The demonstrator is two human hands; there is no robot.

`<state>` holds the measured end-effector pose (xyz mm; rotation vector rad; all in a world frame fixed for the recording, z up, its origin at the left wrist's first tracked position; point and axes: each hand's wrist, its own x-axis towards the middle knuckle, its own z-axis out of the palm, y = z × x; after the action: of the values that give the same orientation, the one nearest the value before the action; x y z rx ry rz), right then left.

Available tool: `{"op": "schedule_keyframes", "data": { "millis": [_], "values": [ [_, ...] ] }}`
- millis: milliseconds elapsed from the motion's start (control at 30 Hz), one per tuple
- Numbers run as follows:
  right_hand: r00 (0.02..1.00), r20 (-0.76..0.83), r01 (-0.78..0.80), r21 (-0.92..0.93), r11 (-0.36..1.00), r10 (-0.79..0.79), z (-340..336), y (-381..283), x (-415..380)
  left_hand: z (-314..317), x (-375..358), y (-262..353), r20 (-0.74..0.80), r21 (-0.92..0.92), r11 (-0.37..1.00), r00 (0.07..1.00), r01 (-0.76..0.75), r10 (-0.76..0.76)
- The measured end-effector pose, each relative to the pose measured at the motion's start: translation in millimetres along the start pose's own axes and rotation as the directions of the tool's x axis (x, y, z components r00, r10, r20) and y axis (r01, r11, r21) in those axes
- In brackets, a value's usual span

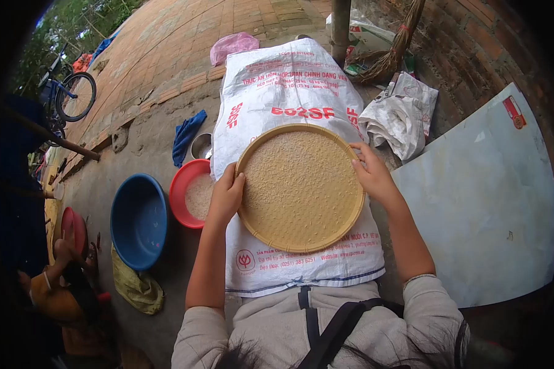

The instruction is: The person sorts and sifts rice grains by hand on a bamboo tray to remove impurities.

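Both forearms reach forward from the body, one on each side of the round woven tray [301,197]. The left hand [228,190] has hold of the tray's left rim, thumb bent over the edge; the right hand [373,175] holds the right rim a little farther forward, fingers on the edge. Each grip is closed on the rim.

The tray lies above the white sack [301,80] with red lettering; whether it touches the sack cannot be told. Pale grains [295,160] are spread across the tray, thicker toward its far side. Left of the tray, the red basin [180,190] holds more pale grain, with the metal bowl [201,146] just beyond it. Farther left is the blue basin [139,215], its bottom showing.

The ground left of the tray is grey, giving way to brick paving [166,49] beyond. Right of the tray lies the pale sheet [480,203]. Well to the left are a bicycle [75,96] and another person [58,286].
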<state>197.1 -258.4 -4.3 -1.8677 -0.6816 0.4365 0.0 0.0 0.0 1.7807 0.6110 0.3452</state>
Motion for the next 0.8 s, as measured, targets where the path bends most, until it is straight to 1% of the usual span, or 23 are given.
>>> {"op": "schedule_keyframes", "data": {
  "millis": [33,67,100,133,167,200,233,267,300,367,400,433,467,500,533,567,600,633,700,733,767,800],
  "values": [
    [0.997,0.066,-0.044,-0.094,0.995,0.050,0,-4,2,-2,-3,4,-0.023,0.200,0.978,0.998,0.066,-0.062],
    [0.987,0.123,-0.083,-0.190,0.978,0.107,1,-5,4,-3,-5,6,-0.055,0.391,0.911,0.991,0.132,-0.120],
    [0.983,0.130,-0.097,-0.224,0.970,0.128,-5,-9,-5,5,-16,-1,-0.047,0.359,0.922,0.989,0.145,-0.138],
    [0.998,0.068,0.043,-0.417,0.908,-0.015,-2,-10,-6,9,-20,-9,-0.046,0.403,0.913,0.998,0.057,-0.042],
    [0.982,0.031,0.167,-0.584,0.794,-0.185,5,-13,-1,5,-20,-12,-0.046,0.463,0.886,0.997,-0.039,0.068],
    [0.979,0.026,0.178,-0.582,0.793,-0.201,12,-18,9,3,-16,-10,-0.053,0.467,0.883,0.995,-0.048,0.082],
    [0.935,0.079,0.335,-0.525,0.783,-0.347,19,-23,18,1,-14,-8,-0.066,0.497,0.865,0.991,-0.067,0.114],
    [0.867,0.122,0.481,-0.454,0.750,-0.483,26,-28,22,-2,-14,-5,-0.076,0.530,0.845,0.987,-0.080,0.141],
    [0.868,0.124,0.482,-0.451,0.752,-0.482,32,-29,20,-1,-17,-3,-0.078,0.531,0.844,0.987,-0.076,0.138],
    [0.825,0.309,0.565,-0.478,0.672,-0.474,41,-29,22,3,-17,4,-0.168,0.646,0.747,0.925,-0.157,0.340],
    [0.814,0.309,0.579,-0.478,0.660,-0.491,46,-29,23,4,-17,12,-0.174,0.636,0.743,0.899,-0.209,0.402],
    [0.831,0.318,0.556,-0.466,0.689,-0.456,51,-28,22,7,-18,21,-0.184,0.626,0.735,0.866,-0.261,0.465],
    [0.846,0.329,0.532,-0.452,0.716,-0.420,56,-27,22,10,-20,30,-0.196,0.508,0.820,0.892,-0.263,0.407],
    [0.834,0.331,0.551,-0.453,0.701,-0.442,60,-23,25,14,-24,47,-0.176,0.356,0.900,0.927,-0.254,0.331],
    [0.829,0.312,0.559,-0.450,0.697,-0.463,62,-20,27,20,-21,43,-0.152,0.134,0.953,0.945,-0.271,0.290],
    [0.826,0.293,0.564,-0.445,0.696,-0.482,63,-17,32,25,-17,39,-0.113,-0.093,0.959,0.960,-0.266,0.256],
    [0.833,0.344,0.552,-0.470,0.689,-0.433,62,-22,36,29,-15,42,-0.037,-0.288,0.945,0.988,-0.157,0.152],
    [0.826,0.348,0.562,-0.471,0.680,-0.442,61,-27,38,33,-13,44,0.060,-0.464,0.886,0.996,-0.028,0.063],
    [0.816,0.293,0.574,-0.300,0.762,-0.499,61,-42,39,43,-4,44,0.181,-0.661,0.719,0.976,0.215,-0.125],
    [0.806,0.302,0.587,-0.300,0.752,-0.509,64,-54,36,46,-1,45,0.264,-0.746,0.585,0.948,0.317,-0.177],
    [0.800,0.221,0.599,-0.223,0.769,-0.558,70,-68,30,48,3,42,0.352,-0.804,0.431,0.911,0.411,-0.213],
    [0.794,0.136,0.608,-0.141,0.782,-0.593,75,-80,25,49,9,33,0.338,-0.811,0.427,0.917,0.399,-0.213]
  ]
}}
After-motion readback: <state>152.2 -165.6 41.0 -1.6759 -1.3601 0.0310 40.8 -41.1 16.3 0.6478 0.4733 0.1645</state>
